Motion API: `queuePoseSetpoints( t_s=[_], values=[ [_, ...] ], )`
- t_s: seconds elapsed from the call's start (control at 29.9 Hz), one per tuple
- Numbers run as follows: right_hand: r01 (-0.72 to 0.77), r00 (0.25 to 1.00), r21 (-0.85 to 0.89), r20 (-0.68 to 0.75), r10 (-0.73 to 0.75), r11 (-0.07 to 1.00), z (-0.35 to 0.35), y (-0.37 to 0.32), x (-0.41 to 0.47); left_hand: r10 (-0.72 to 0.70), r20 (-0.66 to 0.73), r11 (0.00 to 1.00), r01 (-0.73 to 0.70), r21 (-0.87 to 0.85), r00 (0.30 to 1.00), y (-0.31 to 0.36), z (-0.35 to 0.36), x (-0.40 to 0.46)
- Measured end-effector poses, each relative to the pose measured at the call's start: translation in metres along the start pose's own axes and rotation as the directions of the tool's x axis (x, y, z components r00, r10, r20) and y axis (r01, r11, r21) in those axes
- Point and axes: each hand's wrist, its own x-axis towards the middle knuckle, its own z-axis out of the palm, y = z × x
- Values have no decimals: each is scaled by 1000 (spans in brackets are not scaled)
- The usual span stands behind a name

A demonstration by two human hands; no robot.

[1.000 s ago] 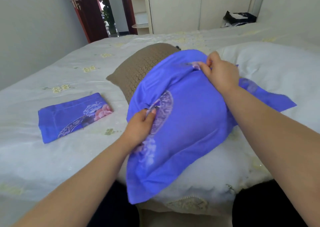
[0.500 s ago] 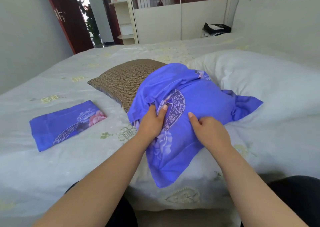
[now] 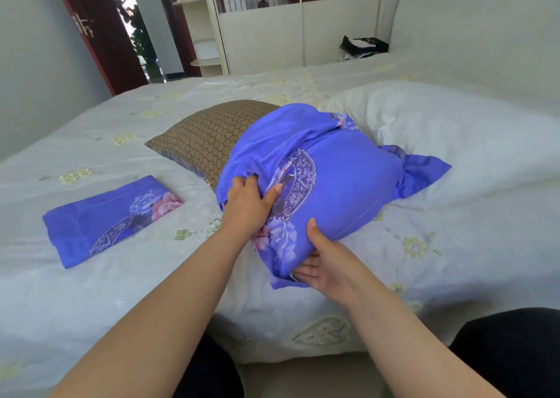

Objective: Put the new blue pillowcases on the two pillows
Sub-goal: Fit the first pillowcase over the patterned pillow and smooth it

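A brown patterned pillow (image 3: 209,138) lies on the bed, its near half inside a blue floral pillowcase (image 3: 339,185). My left hand (image 3: 247,203) grips the bunched open edge of that pillowcase on its left side. At the near lower corner, my right hand (image 3: 325,264) holds the case with the thumb on top and the fingers underneath. A second blue pillowcase (image 3: 106,218) lies folded flat on the bed to the left. A white pillow (image 3: 454,137) lies to the right, bare.
The bed (image 3: 91,291) has a pale embroidered cover and fills most of the view. A dark bag (image 3: 362,47) sits at the far right by the headboard. Beyond the bed stand a wardrobe (image 3: 263,33) and a red door (image 3: 97,33).
My right hand came down from the far top of the pillowcase to its near lower corner. My left hand shifted slightly up along the bunched edge. The case sits further over the pillow.
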Motion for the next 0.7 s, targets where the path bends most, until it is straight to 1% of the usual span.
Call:
queuePoseSetpoints(
  t_s=[0.07, 0.1, 0.13, 0.17, 0.23, 0.27, 0.3, 0.33, 0.37, 0.4, 0.43, 0.47, 0.5, 0.53, 0.57, 0.6, 0.67, 0.7],
  values=[
    [1, 999, 307, -46, 14, 952, 15, -1, 9, 14, 9, 1000, -14, 14, 1000, -1, 2, 0],
    [16, 997, 401, -78, 17, 916, 24, -2, 14, 19, 15, 1000, -19, 24, 1000, 0, 2, -1],
    [41, 993, 441, -119, 13, 897, 29, -2, 24, 21, 24, 999, -21, 28, 999, 0, 3, -1],
    [77, 984, 445, -179, 5, 892, 35, -2, 28, 16, 37, 1000, -17, 22, 999, 1, 3, -1],
    [173, 956, 393, -288, -58, 903, 35, 1, 38, 19, 32, 999, -18, -29, 999, 0, 1, -2],
    [233, 937, 345, -330, -114, 909, 30, 2, 40, 35, -14, 996, -36, -76, 999, -2, -3, -4],
    [293, 910, 288, -376, -174, 912, 25, 1, 35, 63, -113, 990, -76, -117, 992, -4, -8, -7],
    [345, 883, 218, -406, -237, 913, 16, 0, 33, 103, -265, 981, -142, -133, 959, -7, -11, -8],
    [377, 856, 148, -432, -283, 915, 9, -1, 29, 117, -417, 976, -182, -119, 901, -9, -15, -8],
    [388, 836, 84, -451, -312, 918, 1, -1, 26, 93, -518, 979, -174, -110, 850, -11, -18, -7],
    [390, 824, 35, -459, -332, 920, -7, -2, 21, 35, -531, 981, -130, -143, 847, -11, -22, -4],
    [392, 816, -6, -460, -351, 920, -14, 0, 20, -41, -446, 971, -69, -227, 894, -11, -24, 1],
    [408, 805, -36, -457, -378, 912, -18, 0, 17, -108, -305, 950, 8, -313, 946, -9, -24, 8],
    [425, 793, -61, -455, -404, 903, -21, 1, 17, -146, -154, 929, 82, -362, 977, -5, -23, 13],
    [440, 777, -97, -459, -432, 893, -23, 2, 16, -157, -27, 924, 138, -357, 987, 0, -21, 17],
    [450, 764, -127, -459, -455, 884, -24, 2, 14, -146, 25, 937, 146, -318, 989, 7, -18, 17],
    [482, 734, -159, -463, -496, 862, -26, -1, 11, -128, 7, 947, 124, -297, 992, 18, -13, 15],
    [500, 717, -172, -467, -517, 849, -26, -3, 9, -142, -19, 931, 127, -343, 990, 22, -11, 14]
  ],
)
